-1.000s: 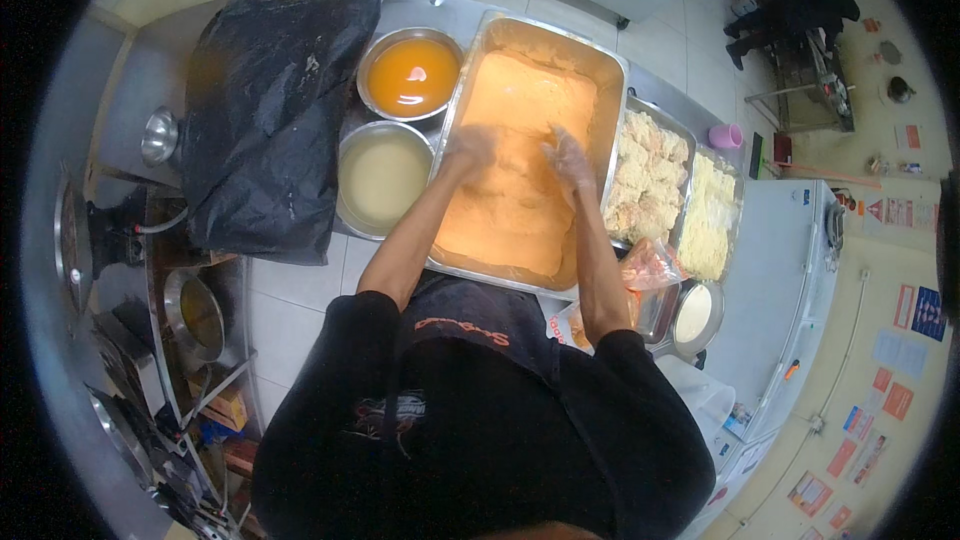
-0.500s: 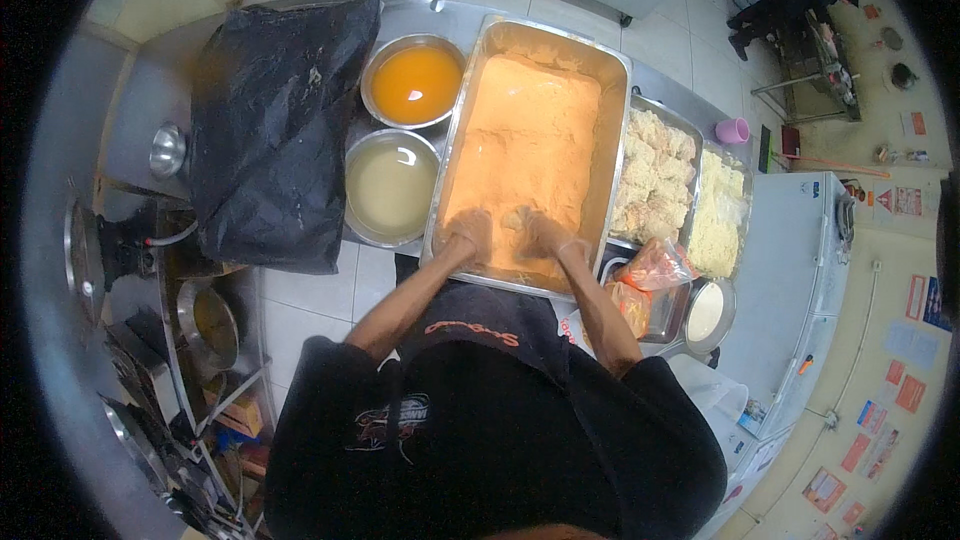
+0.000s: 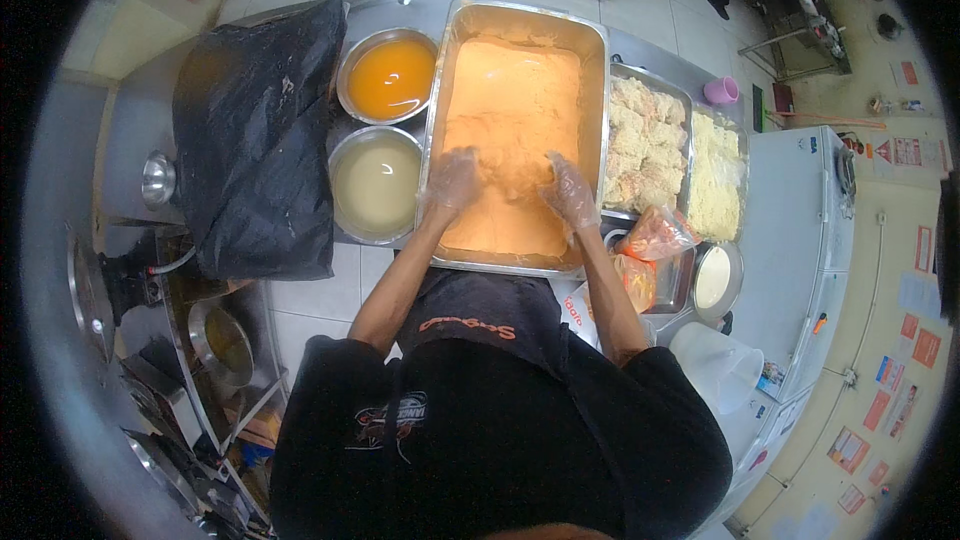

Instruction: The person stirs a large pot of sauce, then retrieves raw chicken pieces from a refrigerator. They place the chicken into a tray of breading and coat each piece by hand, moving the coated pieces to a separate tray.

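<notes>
Head view: left hand (image 3: 455,182) and right hand (image 3: 572,194) farther from near edge of steel tray (image 3: 596,100) than half a second ago. Orange powder (image 3: 515,80) between and beyond fingers. Right fingers loosely curled, unclosed; left blurred, can't tell.

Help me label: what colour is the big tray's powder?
The powder is light orange, clearest in head view.
</notes>
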Action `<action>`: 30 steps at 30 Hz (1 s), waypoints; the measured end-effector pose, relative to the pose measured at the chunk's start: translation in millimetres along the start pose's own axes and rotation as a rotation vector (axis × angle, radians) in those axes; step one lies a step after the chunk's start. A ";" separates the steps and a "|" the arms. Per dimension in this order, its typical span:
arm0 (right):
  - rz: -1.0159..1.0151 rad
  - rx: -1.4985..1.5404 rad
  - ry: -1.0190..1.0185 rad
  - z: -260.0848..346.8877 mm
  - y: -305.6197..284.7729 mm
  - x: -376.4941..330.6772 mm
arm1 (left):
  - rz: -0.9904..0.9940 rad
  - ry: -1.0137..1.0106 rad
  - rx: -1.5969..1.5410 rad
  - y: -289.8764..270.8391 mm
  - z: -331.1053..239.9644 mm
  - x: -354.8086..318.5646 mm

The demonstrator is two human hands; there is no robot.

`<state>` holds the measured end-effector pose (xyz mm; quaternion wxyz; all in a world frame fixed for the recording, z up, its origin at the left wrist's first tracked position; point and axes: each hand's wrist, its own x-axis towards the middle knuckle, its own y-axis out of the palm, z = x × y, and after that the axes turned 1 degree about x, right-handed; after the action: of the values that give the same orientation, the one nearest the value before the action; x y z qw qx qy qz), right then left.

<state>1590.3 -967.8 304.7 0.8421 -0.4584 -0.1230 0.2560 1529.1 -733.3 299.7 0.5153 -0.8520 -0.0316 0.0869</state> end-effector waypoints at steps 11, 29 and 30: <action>0.041 0.160 0.571 3.5 37.6 1.8 | -0.137 -0.019 -0.125 70.7 16.0 -19.0; 0.300 -0.506 -0.545 55.8 7.2 6.8 | -0.042 -0.034 -0.270 -20.8 20.6 -88.4; 0.385 -0.630 -0.540 74.3 13.1 4.6 | -0.112 0.036 -0.328 -20.5 18.8 -87.5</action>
<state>1557.2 -906.7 334.5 0.5365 -0.6235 -0.3227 0.4683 1440.5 -719.9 319.4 0.3740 -0.9229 -0.0834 0.0363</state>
